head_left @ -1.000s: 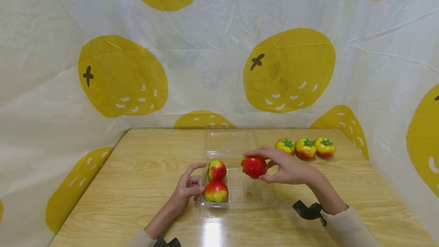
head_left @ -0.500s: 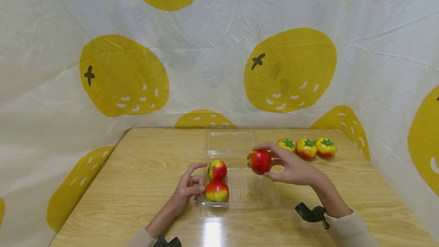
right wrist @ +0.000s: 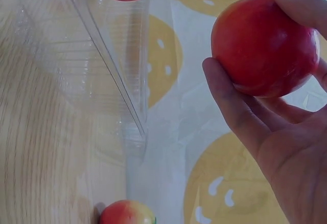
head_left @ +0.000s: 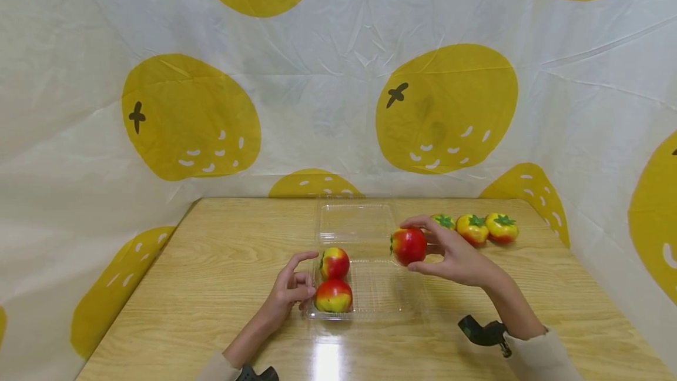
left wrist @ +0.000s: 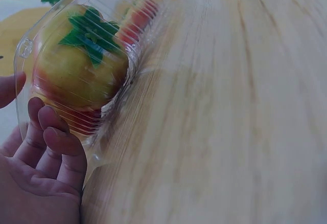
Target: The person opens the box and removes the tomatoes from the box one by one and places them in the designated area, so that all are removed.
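Observation:
My right hand [head_left: 455, 257] holds a round red-and-yellow fruit [head_left: 409, 246] with a green leafy top, like a tomato or persimmon, above the right side of a clear plastic clamshell box [head_left: 378, 296]. Thumb and fingers grip this red fruit [right wrist: 263, 45] from its sides in the right wrist view. Two similar fruits, a far one [head_left: 335, 263] and a near one [head_left: 334, 296], sit in the box's left half. Beside the box's left wall lies my left hand [head_left: 288, 288], its fingers loosely bent; the left wrist view shows the fingers [left wrist: 64, 142] close to the plastic.
The box's lid [head_left: 357, 222] lies folded back behind its base. Three more fruits stand in a row at the back right: one [head_left: 443, 220] partly behind my right hand, a middle one [head_left: 472, 230] and a right one [head_left: 502, 228]. A fruit-print cloth [head_left: 317, 104] hangs behind the wooden table [head_left: 238, 240].
My right hand has moved right and slightly back with its fruit, which has turned to show more of its red side and green leaves at the left. The left hand has stayed put.

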`<state>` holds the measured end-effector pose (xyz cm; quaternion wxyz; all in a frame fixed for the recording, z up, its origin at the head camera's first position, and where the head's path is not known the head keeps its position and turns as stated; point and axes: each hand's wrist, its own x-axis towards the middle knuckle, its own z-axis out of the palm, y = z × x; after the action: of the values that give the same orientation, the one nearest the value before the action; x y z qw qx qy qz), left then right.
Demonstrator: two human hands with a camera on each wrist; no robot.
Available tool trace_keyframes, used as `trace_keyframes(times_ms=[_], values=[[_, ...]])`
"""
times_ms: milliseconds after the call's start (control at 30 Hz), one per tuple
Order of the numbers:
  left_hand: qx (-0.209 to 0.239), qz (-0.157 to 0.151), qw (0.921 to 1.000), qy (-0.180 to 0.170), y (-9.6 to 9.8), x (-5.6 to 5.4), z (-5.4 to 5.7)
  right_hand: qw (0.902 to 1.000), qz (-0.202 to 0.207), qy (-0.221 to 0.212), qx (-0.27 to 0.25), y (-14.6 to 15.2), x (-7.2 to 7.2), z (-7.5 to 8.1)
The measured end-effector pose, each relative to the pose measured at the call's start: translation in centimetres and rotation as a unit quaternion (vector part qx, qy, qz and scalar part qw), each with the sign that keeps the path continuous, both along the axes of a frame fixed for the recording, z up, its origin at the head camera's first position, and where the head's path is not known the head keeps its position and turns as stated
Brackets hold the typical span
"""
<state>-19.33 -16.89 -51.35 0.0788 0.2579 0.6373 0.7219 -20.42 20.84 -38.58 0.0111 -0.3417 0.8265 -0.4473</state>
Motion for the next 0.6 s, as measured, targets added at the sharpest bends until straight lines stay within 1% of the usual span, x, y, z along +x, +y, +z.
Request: trace_keyframes(times_ms=[100,267,367,467,600], values=[[0.002,0.0,1.0,0.0,0.0,0.0,0.0,0.9999,-0.008,0.009,0.001,0.2,0.1,0.0],[0.004,0.0,1.0,0.0,-0.1,0.0,-0.1,0.9989,-0.026,0.036,0.016,0.5,0.2,-0.1],[0.006,-0.002,1.0,0.001,-0.1,0.0,-0.1,0.9982,-0.036,0.043,0.023,0.7,0.3,-0.1],[0.008,-0.003,1.0,0.002,-0.1,0.0,-0.1,0.9981,-0.035,0.045,0.023,0.9,0.2,-0.3],[0.006,-0.003,1.0,0.003,0.0,0.0,0.0,0.999,-0.023,0.037,0.013,1.3,0.0,-0.5]])
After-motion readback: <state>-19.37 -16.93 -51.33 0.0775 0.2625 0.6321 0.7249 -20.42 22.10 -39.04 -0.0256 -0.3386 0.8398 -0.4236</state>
